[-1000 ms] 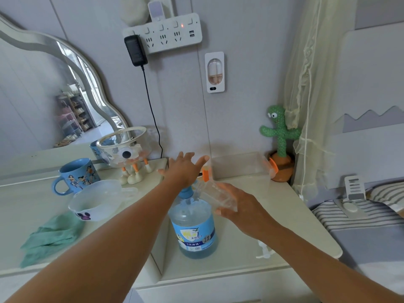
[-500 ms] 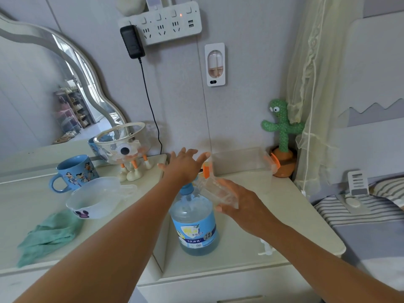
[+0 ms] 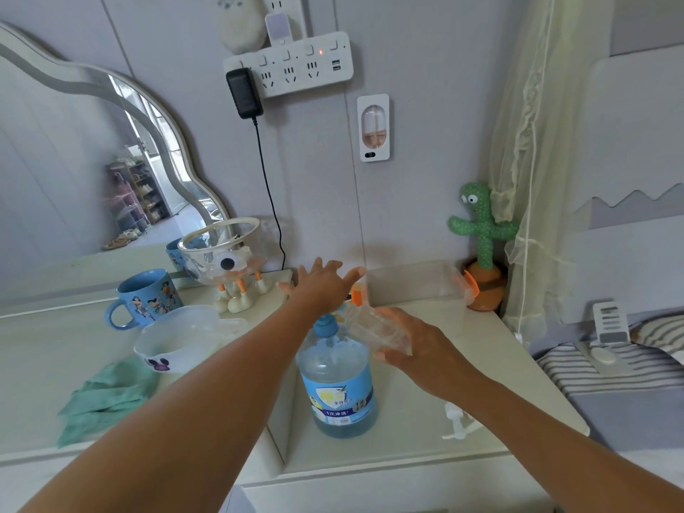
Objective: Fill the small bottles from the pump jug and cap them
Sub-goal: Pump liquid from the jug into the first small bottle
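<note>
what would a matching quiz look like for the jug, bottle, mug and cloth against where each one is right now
Things
1. jug
2. bottle
3. mug
4. cloth

Places
a. held in the right hand
b. far left, in front of the mirror
c. under the left hand
d. near the front edge, in front of the white bowl

Pairs: 1-c, 2-a, 3-b, 4-d
</note>
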A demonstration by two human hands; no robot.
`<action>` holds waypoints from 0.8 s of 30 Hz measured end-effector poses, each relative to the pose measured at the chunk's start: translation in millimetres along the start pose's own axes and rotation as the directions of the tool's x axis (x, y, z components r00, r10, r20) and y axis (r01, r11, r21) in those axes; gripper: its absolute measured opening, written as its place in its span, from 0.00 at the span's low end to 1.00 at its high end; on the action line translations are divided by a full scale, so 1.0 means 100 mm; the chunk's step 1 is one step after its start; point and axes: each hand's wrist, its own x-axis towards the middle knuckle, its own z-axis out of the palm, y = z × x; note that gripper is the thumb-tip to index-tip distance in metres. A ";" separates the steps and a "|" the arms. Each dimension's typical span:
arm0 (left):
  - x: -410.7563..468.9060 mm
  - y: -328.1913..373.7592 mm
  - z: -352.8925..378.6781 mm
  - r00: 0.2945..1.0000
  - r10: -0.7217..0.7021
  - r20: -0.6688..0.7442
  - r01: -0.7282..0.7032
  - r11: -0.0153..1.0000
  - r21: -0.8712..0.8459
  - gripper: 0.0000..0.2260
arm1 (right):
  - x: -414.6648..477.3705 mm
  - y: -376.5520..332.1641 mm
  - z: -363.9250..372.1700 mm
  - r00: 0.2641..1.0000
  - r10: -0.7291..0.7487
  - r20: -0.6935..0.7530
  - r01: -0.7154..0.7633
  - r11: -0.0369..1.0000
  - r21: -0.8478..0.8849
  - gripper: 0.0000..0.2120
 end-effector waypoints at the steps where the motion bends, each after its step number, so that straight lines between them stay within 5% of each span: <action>1: 0.02 0.00 0.01 1.000 -0.003 -0.007 0.003 1.000 0.012 0.31 | 0.01 0.02 0.01 1.000 -0.002 -0.003 0.002 1.000 0.000 0.29; 24: 0.03 -0.04 0.06 0.998 0.021 -0.061 -0.014 0.995 0.102 0.36 | -0.03 -0.05 0.01 1.000 0.003 0.004 -0.003 1.000 0.011 0.28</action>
